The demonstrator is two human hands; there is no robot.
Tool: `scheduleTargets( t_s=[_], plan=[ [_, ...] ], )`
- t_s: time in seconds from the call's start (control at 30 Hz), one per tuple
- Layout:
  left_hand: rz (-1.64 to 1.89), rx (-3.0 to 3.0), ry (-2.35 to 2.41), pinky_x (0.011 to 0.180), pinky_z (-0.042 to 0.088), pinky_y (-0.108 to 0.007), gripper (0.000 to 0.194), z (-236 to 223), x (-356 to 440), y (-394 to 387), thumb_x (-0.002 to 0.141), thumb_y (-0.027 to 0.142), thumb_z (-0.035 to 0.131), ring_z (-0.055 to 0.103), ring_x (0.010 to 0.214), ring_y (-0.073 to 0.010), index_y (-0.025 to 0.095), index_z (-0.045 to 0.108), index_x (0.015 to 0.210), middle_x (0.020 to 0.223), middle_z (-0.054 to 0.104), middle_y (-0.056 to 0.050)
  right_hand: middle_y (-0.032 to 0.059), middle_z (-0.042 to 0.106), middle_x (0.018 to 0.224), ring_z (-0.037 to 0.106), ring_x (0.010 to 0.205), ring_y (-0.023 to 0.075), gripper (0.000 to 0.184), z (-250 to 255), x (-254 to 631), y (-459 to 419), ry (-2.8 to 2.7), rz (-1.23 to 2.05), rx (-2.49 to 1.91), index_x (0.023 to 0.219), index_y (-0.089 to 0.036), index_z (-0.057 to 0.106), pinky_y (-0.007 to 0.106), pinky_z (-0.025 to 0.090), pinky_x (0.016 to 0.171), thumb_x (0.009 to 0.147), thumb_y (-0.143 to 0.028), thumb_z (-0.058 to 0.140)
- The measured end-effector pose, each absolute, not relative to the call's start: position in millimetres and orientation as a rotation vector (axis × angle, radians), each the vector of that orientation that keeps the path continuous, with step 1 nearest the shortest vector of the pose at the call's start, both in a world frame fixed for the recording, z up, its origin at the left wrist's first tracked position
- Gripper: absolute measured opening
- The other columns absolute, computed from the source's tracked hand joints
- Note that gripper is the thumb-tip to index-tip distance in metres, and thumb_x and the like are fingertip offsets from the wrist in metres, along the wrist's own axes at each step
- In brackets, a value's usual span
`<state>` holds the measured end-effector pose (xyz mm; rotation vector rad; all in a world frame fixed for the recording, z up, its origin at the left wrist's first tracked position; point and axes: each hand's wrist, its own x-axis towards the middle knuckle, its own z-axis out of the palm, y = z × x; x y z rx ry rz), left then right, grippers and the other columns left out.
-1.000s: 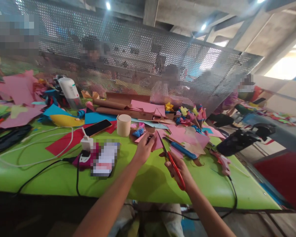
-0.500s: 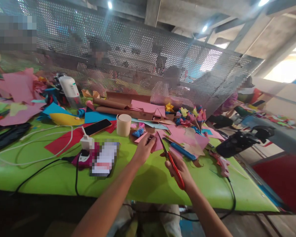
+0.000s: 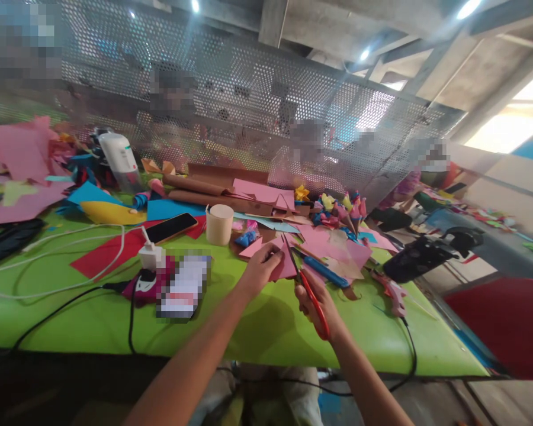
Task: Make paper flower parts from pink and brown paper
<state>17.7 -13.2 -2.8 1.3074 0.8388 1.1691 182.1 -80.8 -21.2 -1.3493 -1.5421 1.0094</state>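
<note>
My left hand (image 3: 263, 265) is closed on a piece of pink paper (image 3: 285, 264), holding it just above the green table. Red-handled scissors (image 3: 313, 302) are gripped in my right hand (image 3: 316, 299), their blades angled up and away along the right side of the pink paper. The blades look slightly apart. Right beside them lies a blue box cutter (image 3: 326, 272). Just beyond my left hand is a small blue and pink paper piece (image 3: 247, 236), with a cream paper roll (image 3: 219, 225) standing upright to its left.
At the left, a phone (image 3: 184, 290) lies near a power strip (image 3: 142, 284) with cables. A pink glue gun (image 3: 395, 293) and a black bottle (image 3: 426, 257) are at the right. Paper flowers (image 3: 346, 210) and brown paper rolls (image 3: 222, 201) line the back, before a perforated metal screen (image 3: 249, 118).
The view has shifted slightly to the right. The pink paper in my left hand shows more of its face beside the blades, which stay next to it.
</note>
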Motion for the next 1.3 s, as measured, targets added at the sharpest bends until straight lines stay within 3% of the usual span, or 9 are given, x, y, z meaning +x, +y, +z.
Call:
scheduleTargets(
  t_s=[0.3, 0.6, 0.73, 0.97, 1.17, 1.3],
  plan=[
    [1.16, 1.345, 0.811, 0.066, 0.039, -0.026, 0.019, -4.5, 18.0, -10.2, 0.082, 0.037, 0.055, 0.049, 0.07, -0.0139, 0.02, 0.053, 0.076, 0.074, 0.054, 0.0, -0.0047, 0.041, 0.067, 0.033, 0.047, 0.0073, 0.048, -19.6, 183.2, -78.5, -1.519, 0.993, -1.36, 0.104, -0.018, 0.064, 0.019, 0.03, 0.038, 0.079, -0.06, 0.063],
    [1.219, 1.352, 0.844, 0.073, 0.042, -0.026, 0.019, 2.4, 15.9, -14.8, 0.084, 0.038, 0.056, 0.052, 0.075, -0.0157, 0.02, 0.057, 0.078, 0.073, 0.055, 0.001, -0.0087, 0.037, 0.054, 0.032, 0.039, 0.0067, 0.049, -10.9, 178.5, -80.4, -1.357, 1.037, -1.366, 0.101, -0.018, 0.063, 0.019, 0.027, 0.035, 0.077, -0.061, 0.064],
    [1.27, 1.369, 0.9, 0.079, 0.043, -0.027, 0.017, 6.5, 16.3, -17.1, 0.085, 0.036, 0.056, 0.055, 0.081, -0.0173, 0.02, 0.058, 0.079, 0.08, 0.06, 0.0, -0.0057, 0.052, 0.059, 0.039, 0.042, 0.0075, 0.048, 1.2, 178.2, -71.0, -1.247, 1.037, -1.234, 0.108, -0.019, 0.059, 0.019, 0.032, 0.039, 0.077, -0.054, 0.068],
    [1.267, 1.448, 0.901, 0.077, 0.044, -0.027, 0.02, 2.2, 18.4, -13.3, 0.084, 0.039, 0.057, 0.055, 0.08, -0.0165, 0.019, 0.06, 0.08, 0.08, 0.062, -0.001, -0.0067, 0.058, 0.067, 0.045, 0.049, 0.0071, 0.049, 13.6, 163.8, -56.1, -1.134, 0.958, -1.127, 0.105, -0.02, 0.058, 0.019, 0.034, 0.045, 0.062, -0.03, 0.08],
    [1.052, 1.375, 0.811, 0.051, 0.039, -0.023, 0.031, -1.5, 20.1, -13.2, 0.082, 0.048, 0.058, 0.05, 0.056, -0.012, 0.017, 0.058, 0.078, 0.064, 0.055, 0.001, -0.0069, 0.055, 0.065, 0.045, 0.05, 0.0086, 0.048, 16.1, 161.0, -55.1, -1.148, 0.916, -1.115, 0.107, -0.02, 0.057, 0.021, 0.036, 0.047, 0.066, -0.035, 0.077],
    [1.154, 1.35, 0.864, 0.048, 0.037, -0.022, 0.028, -2.5, 16.9, -10.8, 0.081, 0.046, 0.059, 0.049, 0.053, -0.0109, 0.018, 0.057, 0.078, 0.062, 0.055, 0.002, -0.0036, 0.052, 0.077, 0.049, 0.061, 0.0112, 0.048, 9.0, 171.0, -59.4, -1.203, 0.931, -1.177, 0.109, -0.022, 0.057, 0.025, 0.047, 0.057, 0.071, -0.044, 0.076]
  ],
)
